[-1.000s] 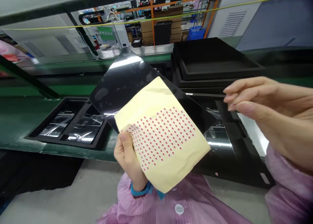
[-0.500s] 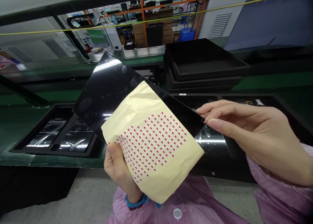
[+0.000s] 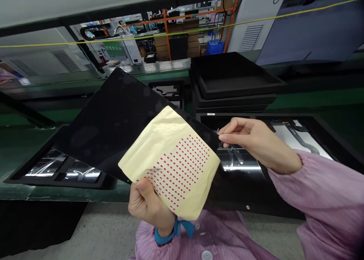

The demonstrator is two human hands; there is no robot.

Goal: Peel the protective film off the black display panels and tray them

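My left hand [image 3: 152,205] is closed on the lower edge of a glossy black screen panel [image 3: 93,119], tilted in the air. Under the same thumb, a pale yellow sheet of stickers [image 3: 150,138] with rows of small red arrows lies over the panel's front. At the panel's right corner, my right hand [image 3: 244,138] pinches with thumb and fingers. Whether a sticker is also between those fingertips I cannot tell. Just behind them, crumpled clear film [image 3: 234,155] shows above the black tray with a screen in it [image 3: 244,178].
A black foam tray [image 3: 57,180] with film-covered screens lies on the green bench at left. Stacked black trays [image 3: 237,83] stand at the back. To the right, a tray compartment holds a silver part with a flat cable [image 3: 301,138]. A yellow cord [image 3: 182,32] crosses above.
The panel has turned and shifted left and slightly down with the sticker sheet. My right hand has moved left along with its corner, uncovering the silver part at right. The view has tilted slightly up.
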